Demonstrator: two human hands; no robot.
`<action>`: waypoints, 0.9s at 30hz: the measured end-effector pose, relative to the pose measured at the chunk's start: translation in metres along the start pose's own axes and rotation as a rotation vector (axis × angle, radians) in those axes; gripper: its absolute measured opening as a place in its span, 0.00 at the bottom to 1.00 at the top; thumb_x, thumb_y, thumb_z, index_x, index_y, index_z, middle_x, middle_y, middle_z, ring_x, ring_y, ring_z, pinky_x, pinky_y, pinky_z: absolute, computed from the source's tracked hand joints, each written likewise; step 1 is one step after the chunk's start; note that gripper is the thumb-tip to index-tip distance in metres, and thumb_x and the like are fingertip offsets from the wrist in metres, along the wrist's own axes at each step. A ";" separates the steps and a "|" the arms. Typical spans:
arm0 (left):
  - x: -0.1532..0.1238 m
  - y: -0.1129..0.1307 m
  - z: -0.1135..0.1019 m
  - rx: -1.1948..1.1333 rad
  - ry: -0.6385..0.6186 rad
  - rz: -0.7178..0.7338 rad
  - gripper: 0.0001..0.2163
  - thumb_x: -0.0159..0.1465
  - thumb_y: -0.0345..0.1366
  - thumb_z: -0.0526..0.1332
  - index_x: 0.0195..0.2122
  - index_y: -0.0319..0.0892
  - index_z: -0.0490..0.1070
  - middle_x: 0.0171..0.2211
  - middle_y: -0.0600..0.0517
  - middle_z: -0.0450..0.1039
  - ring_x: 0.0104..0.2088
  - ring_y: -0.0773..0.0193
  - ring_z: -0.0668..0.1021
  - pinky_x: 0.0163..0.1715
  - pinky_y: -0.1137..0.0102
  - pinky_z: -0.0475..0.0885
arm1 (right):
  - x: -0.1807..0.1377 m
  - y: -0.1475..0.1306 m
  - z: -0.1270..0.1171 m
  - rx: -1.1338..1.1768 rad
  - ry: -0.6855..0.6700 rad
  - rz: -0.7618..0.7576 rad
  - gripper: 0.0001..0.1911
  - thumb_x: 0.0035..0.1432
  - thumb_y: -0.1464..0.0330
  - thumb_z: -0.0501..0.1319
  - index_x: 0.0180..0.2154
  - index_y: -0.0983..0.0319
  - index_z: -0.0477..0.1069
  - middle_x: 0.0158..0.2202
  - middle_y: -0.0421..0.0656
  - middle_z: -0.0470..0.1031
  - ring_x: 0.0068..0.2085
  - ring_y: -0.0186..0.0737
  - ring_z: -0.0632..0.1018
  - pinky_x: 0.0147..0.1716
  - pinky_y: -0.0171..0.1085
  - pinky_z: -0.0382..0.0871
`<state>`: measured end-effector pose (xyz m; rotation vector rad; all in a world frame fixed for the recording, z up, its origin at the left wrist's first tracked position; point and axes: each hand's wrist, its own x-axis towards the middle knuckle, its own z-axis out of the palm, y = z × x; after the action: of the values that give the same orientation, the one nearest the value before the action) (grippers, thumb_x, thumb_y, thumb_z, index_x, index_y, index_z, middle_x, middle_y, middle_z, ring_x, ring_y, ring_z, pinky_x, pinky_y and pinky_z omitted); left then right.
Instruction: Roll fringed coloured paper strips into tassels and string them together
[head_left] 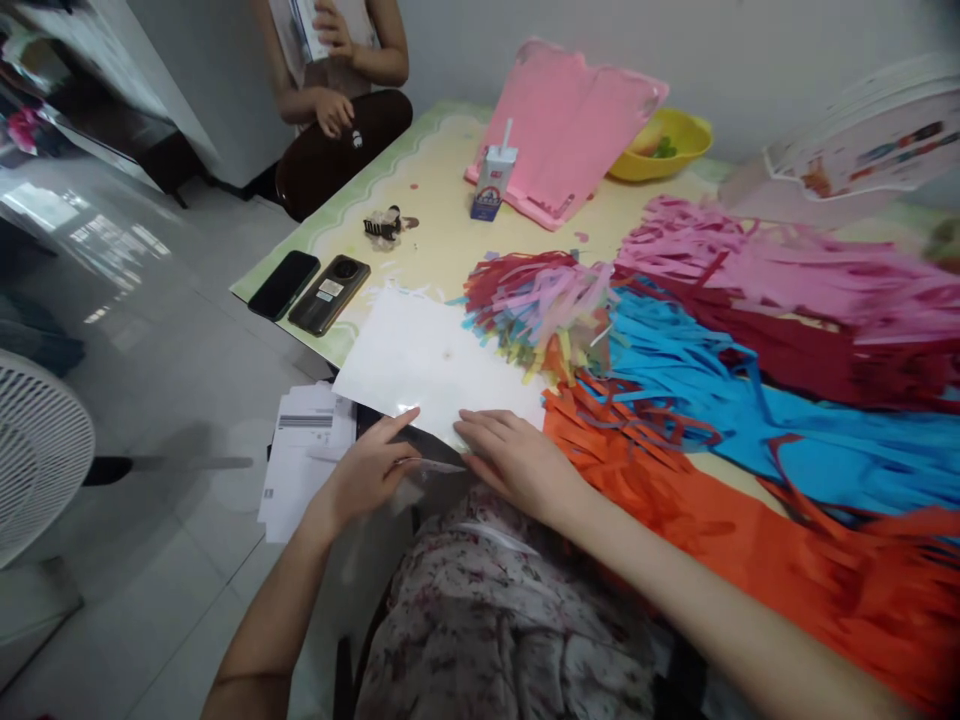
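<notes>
A white sheet [427,345] lies at the near edge of the table, its front edge by my hands. My left hand [365,468] is at its front left, index finger stretched onto the edge and thumb bent below. A thin, pale strip or flap [431,466] runs from the left thumb toward my right hand; its kind is unclear. My right hand [517,455] lies flat with fingers together on the sheet's front right edge. Just beyond the sheet is a multicoloured bundle of paper fringe [544,300]. Orange fringed paper [712,525] spreads right of my right hand.
Blue fringed paper [810,440] and pink fringed paper [825,270] cover the right side. Two phones [330,293], a hair clip [382,223], a drink carton [493,185], a pink folder-like item [562,130] and a yellow bowl [675,150] stand beyond. A person [330,60] sits across.
</notes>
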<state>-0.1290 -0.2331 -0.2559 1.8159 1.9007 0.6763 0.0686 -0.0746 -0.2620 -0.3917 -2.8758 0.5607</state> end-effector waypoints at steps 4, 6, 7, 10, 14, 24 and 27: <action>-0.006 -0.004 -0.009 0.090 0.025 0.037 0.11 0.69 0.33 0.55 0.39 0.40 0.78 0.64 0.40 0.63 0.63 0.50 0.67 0.61 0.52 0.67 | 0.009 -0.015 -0.002 0.122 -0.088 -0.020 0.17 0.66 0.67 0.54 0.54 0.65 0.70 0.51 0.52 0.78 0.50 0.49 0.77 0.49 0.47 0.73; -0.011 -0.004 -0.013 0.134 0.034 0.066 0.10 0.69 0.32 0.55 0.39 0.41 0.78 0.63 0.41 0.64 0.63 0.50 0.67 0.62 0.51 0.66 | 0.016 -0.019 -0.003 0.191 -0.116 -0.018 0.17 0.66 0.67 0.55 0.54 0.63 0.71 0.51 0.51 0.78 0.50 0.47 0.78 0.50 0.45 0.73; -0.014 -0.002 -0.016 0.156 0.043 0.081 0.10 0.68 0.31 0.55 0.40 0.41 0.77 0.63 0.42 0.65 0.62 0.51 0.68 0.62 0.51 0.66 | 0.021 -0.018 -0.004 0.230 -0.114 -0.003 0.18 0.65 0.67 0.56 0.54 0.62 0.71 0.52 0.51 0.78 0.51 0.46 0.78 0.51 0.45 0.72; -0.024 0.003 -0.026 0.230 0.100 0.150 0.11 0.68 0.29 0.54 0.45 0.41 0.76 0.62 0.41 0.67 0.62 0.52 0.68 0.62 0.52 0.66 | 0.045 -0.001 -0.015 0.321 0.005 0.123 0.21 0.63 0.65 0.56 0.56 0.64 0.70 0.54 0.53 0.77 0.53 0.47 0.78 0.53 0.46 0.71; -0.037 0.008 -0.036 0.315 0.189 0.263 0.12 0.67 0.26 0.54 0.47 0.39 0.74 0.63 0.38 0.66 0.62 0.52 0.68 0.60 0.52 0.67 | 0.090 0.032 -0.039 0.385 0.191 0.325 0.33 0.58 0.66 0.60 0.63 0.71 0.60 0.64 0.60 0.65 0.61 0.51 0.70 0.58 0.48 0.65; -0.021 -0.009 -0.047 -0.002 0.176 0.093 0.13 0.70 0.37 0.53 0.41 0.40 0.78 0.59 0.39 0.69 0.56 0.55 0.75 0.57 0.57 0.71 | 0.148 0.055 -0.099 0.462 0.231 0.441 0.09 0.54 0.68 0.59 0.34 0.66 0.74 0.31 0.42 0.75 0.31 0.38 0.73 0.34 0.35 0.67; -0.018 -0.001 -0.055 -0.148 0.133 0.009 0.15 0.70 0.41 0.54 0.40 0.40 0.79 0.53 0.41 0.73 0.50 0.57 0.78 0.51 0.61 0.74 | 0.150 0.054 -0.129 0.453 0.303 0.435 0.09 0.54 0.67 0.60 0.36 0.65 0.73 0.31 0.42 0.75 0.33 0.39 0.73 0.36 0.36 0.67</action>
<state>-0.1625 -0.2539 -0.2133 1.7268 1.8711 0.9366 -0.0319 0.0612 -0.1465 -0.9351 -2.2864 1.0863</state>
